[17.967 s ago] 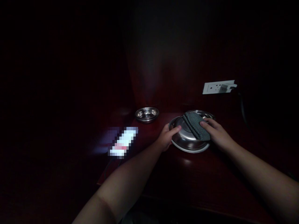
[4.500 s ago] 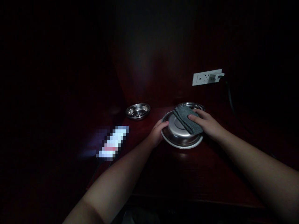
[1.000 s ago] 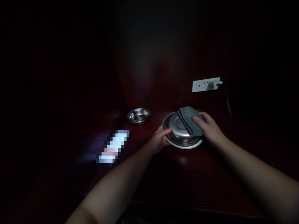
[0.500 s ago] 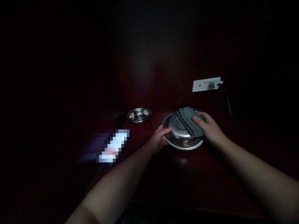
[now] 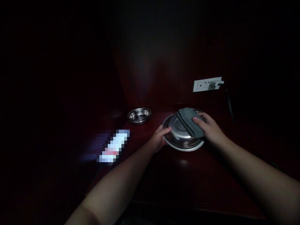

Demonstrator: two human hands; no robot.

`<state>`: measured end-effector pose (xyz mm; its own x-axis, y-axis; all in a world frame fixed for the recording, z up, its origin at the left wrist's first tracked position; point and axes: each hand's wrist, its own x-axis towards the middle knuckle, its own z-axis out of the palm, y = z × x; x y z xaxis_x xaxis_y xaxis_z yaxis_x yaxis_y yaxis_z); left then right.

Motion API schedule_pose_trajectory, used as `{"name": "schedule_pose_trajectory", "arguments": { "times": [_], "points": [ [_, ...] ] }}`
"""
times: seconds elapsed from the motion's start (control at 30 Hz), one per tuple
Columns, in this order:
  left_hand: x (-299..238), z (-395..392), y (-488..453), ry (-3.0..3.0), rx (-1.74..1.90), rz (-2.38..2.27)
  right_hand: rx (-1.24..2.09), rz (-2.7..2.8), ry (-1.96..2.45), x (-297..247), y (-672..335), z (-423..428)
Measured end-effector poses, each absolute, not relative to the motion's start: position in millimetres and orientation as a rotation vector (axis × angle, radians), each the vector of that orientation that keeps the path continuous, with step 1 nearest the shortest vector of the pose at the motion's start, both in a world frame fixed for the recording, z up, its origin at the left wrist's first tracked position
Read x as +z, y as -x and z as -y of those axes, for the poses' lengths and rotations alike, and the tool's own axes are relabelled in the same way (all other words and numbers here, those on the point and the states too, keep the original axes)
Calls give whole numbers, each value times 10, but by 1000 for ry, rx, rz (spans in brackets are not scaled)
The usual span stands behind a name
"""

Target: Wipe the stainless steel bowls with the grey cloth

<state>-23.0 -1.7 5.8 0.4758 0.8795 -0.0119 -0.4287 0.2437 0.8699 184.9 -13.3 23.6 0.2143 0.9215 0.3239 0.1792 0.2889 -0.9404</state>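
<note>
A shiny metal bowl (image 5: 179, 137) is held with its underside facing me, above the dark red table. My left hand (image 5: 160, 139) grips its left rim, thumb on the outer wall and the fingers hidden behind. A folded grey-green cloth (image 5: 191, 122) lies against the upper right of the bowl's base. My right hand (image 5: 209, 126) is closed on that cloth, with the thumb on top, and presses it to the bowl. Its other fingers reach round the right side and are partly hidden.
Further back on the left, several nested metal bowls (image 5: 140, 116) stand on the table (image 5: 187, 181). A lit, blurred-out phone-like screen (image 5: 114, 146) with a cable is left of my left forearm. On the back wall, a white socket panel (image 5: 201, 85) holds a plug with a dark cord.
Almost nothing differs. The cloth has shifted very slightly left on the bowl's base, and the bowl's lower rim sits a touch lower; both hands keep their hold.
</note>
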Motion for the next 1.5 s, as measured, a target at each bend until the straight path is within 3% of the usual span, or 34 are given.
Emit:
{"name": "schedule_pose_trajectory", "arguments": {
  "times": [1.5],
  "points": [
    [10,-22,215,-880,986,-542,696,1333,1199,241,-1850,120]
  ]
}}
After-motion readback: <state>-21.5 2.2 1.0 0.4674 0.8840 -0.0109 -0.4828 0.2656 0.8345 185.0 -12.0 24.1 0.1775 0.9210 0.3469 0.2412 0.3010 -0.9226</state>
